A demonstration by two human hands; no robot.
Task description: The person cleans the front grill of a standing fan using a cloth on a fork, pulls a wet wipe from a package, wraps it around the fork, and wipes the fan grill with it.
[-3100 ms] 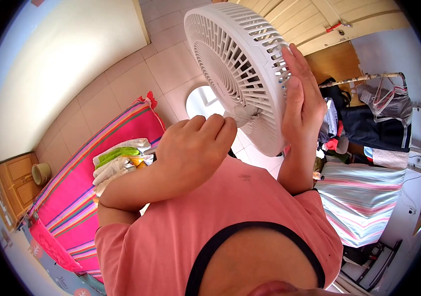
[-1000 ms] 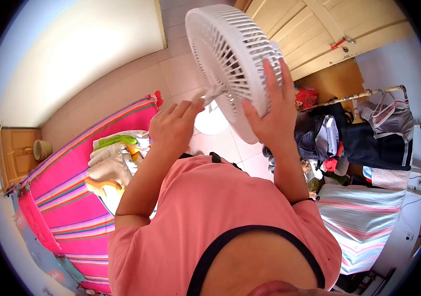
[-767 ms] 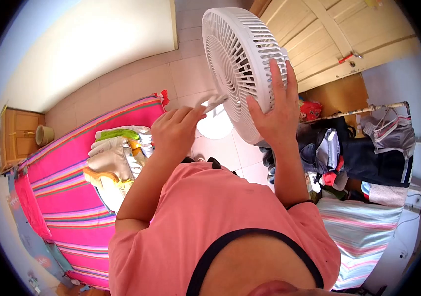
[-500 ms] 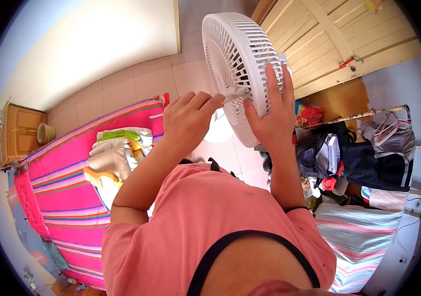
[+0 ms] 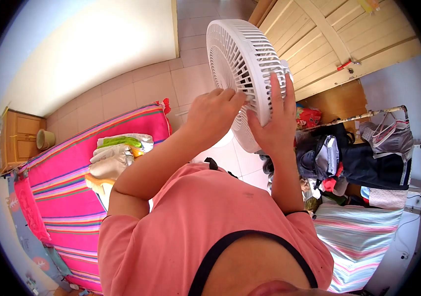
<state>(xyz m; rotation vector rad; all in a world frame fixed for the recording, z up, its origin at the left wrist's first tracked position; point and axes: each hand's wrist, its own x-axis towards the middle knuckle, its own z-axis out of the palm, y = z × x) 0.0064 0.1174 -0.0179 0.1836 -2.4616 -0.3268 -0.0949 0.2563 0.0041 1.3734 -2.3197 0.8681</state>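
A white round fan point(image 5: 242, 74) stands tilted in front of me, its slatted grille facing left. My right hand point(image 5: 274, 118) grips the rim from the right, with fingers spread over the side slats and the thumb at the front edge. My left hand point(image 5: 215, 114) is closed round a thin pale tool. Its whitish, cloth-like tip point(image 5: 249, 98) touches the lower grille near my right thumb, and its other end point(image 5: 182, 113) sticks out behind my left hand. The fan's white base point(image 5: 223, 140) shows partly below.
To the left, a pink striped bed point(image 5: 72, 192) bears folded cloths point(image 5: 114, 160). A wooden door point(image 5: 339, 39) is at upper right. Bags and dark clothes point(image 5: 373, 160) hang on the right, above a striped cloth point(image 5: 356, 232). Tiled floor point(image 5: 153, 86) lies beyond.
My left hand has moved right, bringing the tool's tip from the grille's front toward its right edge. My right hand stays on the rim. The fan appears slightly lower in view.
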